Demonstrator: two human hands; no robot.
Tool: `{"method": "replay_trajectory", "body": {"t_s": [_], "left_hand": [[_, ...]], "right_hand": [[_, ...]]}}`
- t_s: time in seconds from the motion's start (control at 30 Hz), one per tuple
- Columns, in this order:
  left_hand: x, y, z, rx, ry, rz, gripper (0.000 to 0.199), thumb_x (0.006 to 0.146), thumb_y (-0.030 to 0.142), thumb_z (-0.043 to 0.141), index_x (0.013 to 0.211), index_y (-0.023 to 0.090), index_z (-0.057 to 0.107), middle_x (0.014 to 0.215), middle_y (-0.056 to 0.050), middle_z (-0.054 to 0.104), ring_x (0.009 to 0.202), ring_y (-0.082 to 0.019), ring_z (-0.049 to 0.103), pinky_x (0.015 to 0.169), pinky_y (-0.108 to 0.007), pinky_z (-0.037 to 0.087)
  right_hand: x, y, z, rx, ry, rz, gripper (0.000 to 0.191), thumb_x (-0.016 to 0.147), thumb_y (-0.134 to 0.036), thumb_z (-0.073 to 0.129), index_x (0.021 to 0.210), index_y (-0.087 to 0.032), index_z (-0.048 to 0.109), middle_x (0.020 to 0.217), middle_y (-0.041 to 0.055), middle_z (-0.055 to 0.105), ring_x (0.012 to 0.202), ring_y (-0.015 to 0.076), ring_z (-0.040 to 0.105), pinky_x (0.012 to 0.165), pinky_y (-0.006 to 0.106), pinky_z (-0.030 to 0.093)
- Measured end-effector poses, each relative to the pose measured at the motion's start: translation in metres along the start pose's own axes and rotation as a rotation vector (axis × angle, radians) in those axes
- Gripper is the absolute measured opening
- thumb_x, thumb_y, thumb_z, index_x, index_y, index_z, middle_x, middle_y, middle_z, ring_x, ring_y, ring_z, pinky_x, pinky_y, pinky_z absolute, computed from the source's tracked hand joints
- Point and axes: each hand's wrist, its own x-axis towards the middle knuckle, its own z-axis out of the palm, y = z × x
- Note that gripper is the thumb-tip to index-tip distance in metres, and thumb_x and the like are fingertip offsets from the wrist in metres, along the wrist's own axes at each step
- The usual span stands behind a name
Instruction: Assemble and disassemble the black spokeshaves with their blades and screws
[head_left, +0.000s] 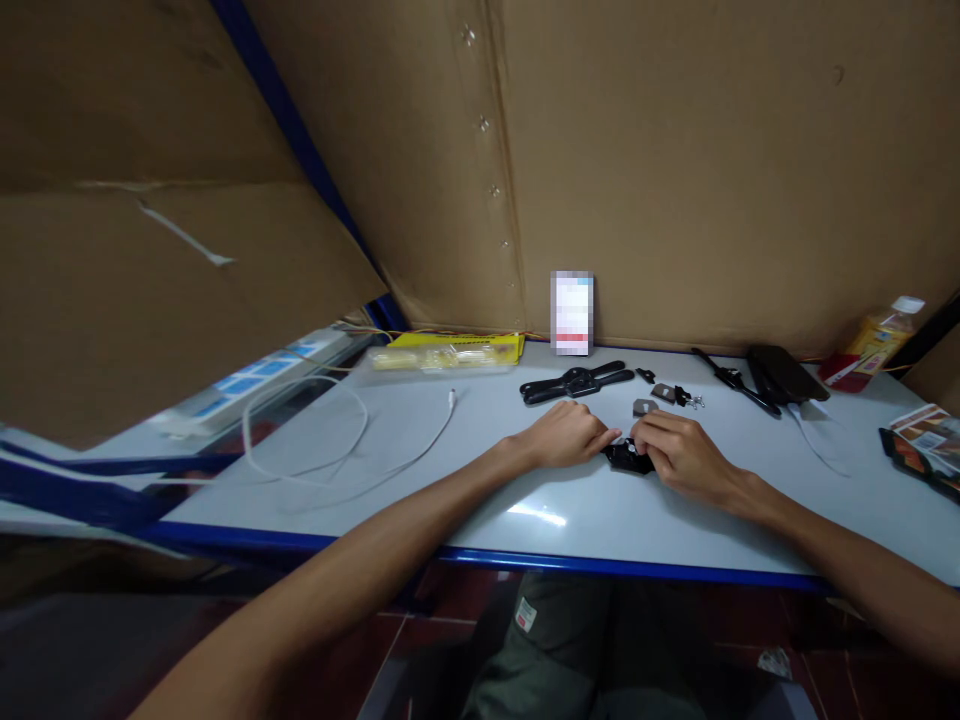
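Note:
A small black part [628, 457] with a shiny spot on top lies low over the table between my two hands. My left hand [574, 435] is closed, and its fingertips hold the left end of the part. From the right, my right hand [679, 452] is closed too, its fingers pinched over the top and right side of the same part; whatever lies under those fingertips is hidden. Just beyond them is a grey metal blade [643, 407] with a slot. Behind my left hand rests a black spokeshave-like tool [577, 381] with two handles.
Another blade [663, 393], a small black piece [645, 375] and silver screws [696, 402] lie farther back. A phone [571, 313] leans on the cardboard wall. To the right are a dark case [787, 375] and a bottle [874, 345]; a white cable [360, 470] loops at left.

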Motion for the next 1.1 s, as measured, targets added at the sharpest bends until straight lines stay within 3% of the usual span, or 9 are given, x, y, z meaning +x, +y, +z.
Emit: {"method": "replay_trajectory", "body": {"t_s": [0.63, 0.77, 0.83, 0.97, 1.03, 1.1], "left_hand": [[0.0, -0.001, 0.001, 0.015, 0.012, 0.01, 0.061, 0.109, 0.041, 0.036, 0.067, 0.014, 0.071, 0.063, -0.01, 0.066, 0.055, -0.015, 0.053, 0.06, -0.035, 0.027], [0.0, -0.001, 0.001, 0.013, 0.003, 0.005, 0.061, 0.109, 0.042, 0.036, 0.066, 0.015, 0.071, 0.062, -0.009, 0.066, 0.054, -0.015, 0.051, 0.06, -0.034, 0.026], [0.0, -0.001, 0.001, 0.005, -0.004, 0.001, 0.062, 0.109, 0.042, 0.036, 0.066, 0.015, 0.07, 0.062, -0.009, 0.066, 0.053, -0.014, 0.05, 0.061, -0.034, 0.025], [0.0, -0.001, 0.0, -0.016, -0.032, -0.008, 0.061, 0.109, 0.041, 0.035, 0.064, 0.016, 0.069, 0.061, -0.008, 0.065, 0.052, -0.014, 0.046, 0.061, -0.035, 0.023], [0.0, -0.001, 0.001, -0.022, -0.031, -0.009, 0.061, 0.109, 0.041, 0.035, 0.064, 0.016, 0.068, 0.061, -0.008, 0.064, 0.052, -0.015, 0.045, 0.061, -0.035, 0.022], [0.0, -0.002, 0.002, -0.031, -0.023, -0.008, 0.062, 0.109, 0.042, 0.035, 0.063, 0.016, 0.067, 0.06, -0.007, 0.062, 0.052, -0.015, 0.045, 0.061, -0.034, 0.022]], "right_hand": [[-0.001, -0.002, 0.003, -0.012, -0.039, 0.003, 0.03, 0.091, -0.001, 0.041, 0.08, -0.02, 0.061, 0.083, 0.0061, 0.066, 0.078, 0.0189, 0.057, 0.071, 0.033, 0.046], [0.003, 0.013, -0.008, -0.079, 0.014, 0.031, 0.03, 0.089, -0.001, 0.041, 0.087, -0.021, 0.064, 0.089, 0.0067, 0.068, 0.085, 0.0208, 0.061, 0.077, 0.034, 0.048], [0.006, 0.034, -0.022, -0.171, 0.096, 0.142, 0.03, 0.089, -0.004, 0.042, 0.098, -0.021, 0.065, 0.1, 0.0086, 0.07, 0.091, 0.0228, 0.064, 0.082, 0.035, 0.049], [0.0, 0.089, -0.064, -0.511, 0.195, 0.555, 0.035, 0.095, -0.016, 0.048, 0.128, -0.015, 0.06, 0.125, 0.0199, 0.067, 0.114, 0.0329, 0.063, 0.093, 0.043, 0.048], [-0.01, 0.115, -0.084, -0.686, 0.159, 0.82, 0.052, 0.097, -0.032, 0.058, 0.142, -0.009, 0.05, 0.132, 0.028, 0.063, 0.121, 0.0409, 0.06, 0.094, 0.05, 0.047], [-0.023, 0.135, -0.099, -0.758, 0.061, 1.032, 0.063, 0.096, -0.045, 0.061, 0.144, -0.004, 0.048, 0.133, 0.0332, 0.061, 0.124, 0.0459, 0.058, 0.093, 0.053, 0.047]]}}
